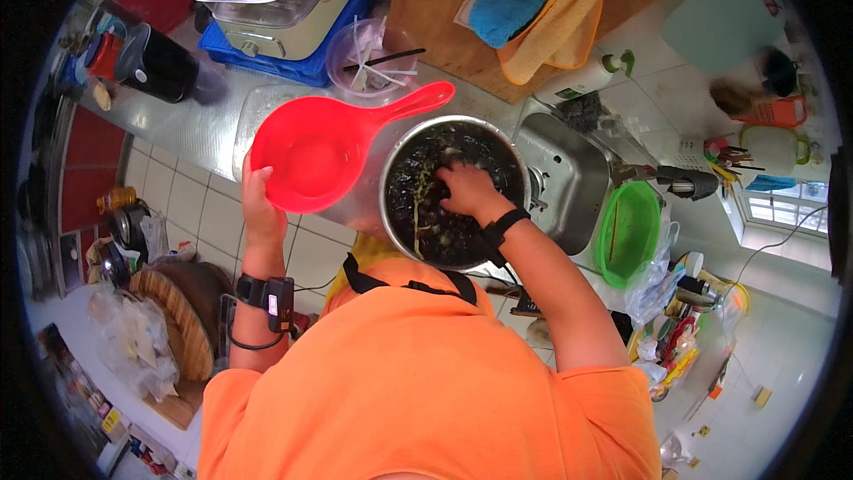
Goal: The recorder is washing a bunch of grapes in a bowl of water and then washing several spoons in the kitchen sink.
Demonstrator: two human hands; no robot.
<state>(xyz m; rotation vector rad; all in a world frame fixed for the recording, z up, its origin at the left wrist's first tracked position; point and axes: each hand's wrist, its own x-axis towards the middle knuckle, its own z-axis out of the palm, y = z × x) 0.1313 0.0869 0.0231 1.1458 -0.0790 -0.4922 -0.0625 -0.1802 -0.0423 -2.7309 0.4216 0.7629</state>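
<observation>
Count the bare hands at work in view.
2: the left hand holds the red long-handled dipper at its bowl; the right hand reaches into the round steel pot. No others show; any outside view can't be counted.

On your silvery worktop (200,135) stand a cream box-shaped appliance (306,28) on a blue plastic tray (216,43) and a clear round plastic container (334,53), while rightward you have blue and tan cloth towels (520,0) over a brown wooden board (426,13), a rectangular steel sink (577,200) and a green oval plastic basin (638,231).
</observation>
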